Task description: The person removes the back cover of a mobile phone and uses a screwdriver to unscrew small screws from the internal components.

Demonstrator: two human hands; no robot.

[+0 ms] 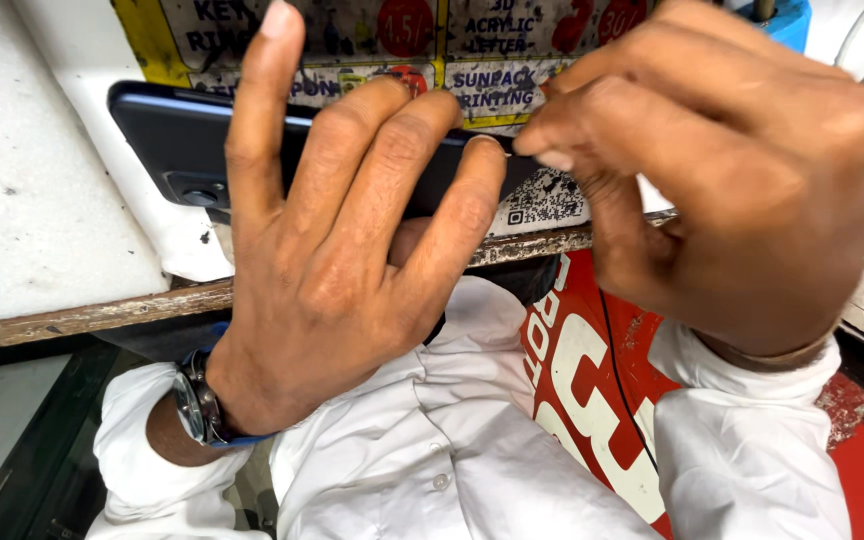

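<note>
A dark smartphone, held edge-on with its camera lens facing the viewer, lies in front of a worn white workbench; the left hand grips it, fingers wrapped over its back. The right hand, just right of the phone, has its fingertips pinched closed at the phone's right end, though what they pinch cannot be told. Behind the phone lies a yellow-bordered printed card; below it, white sleeves, a wristwatch and a red printed sheet.
</note>
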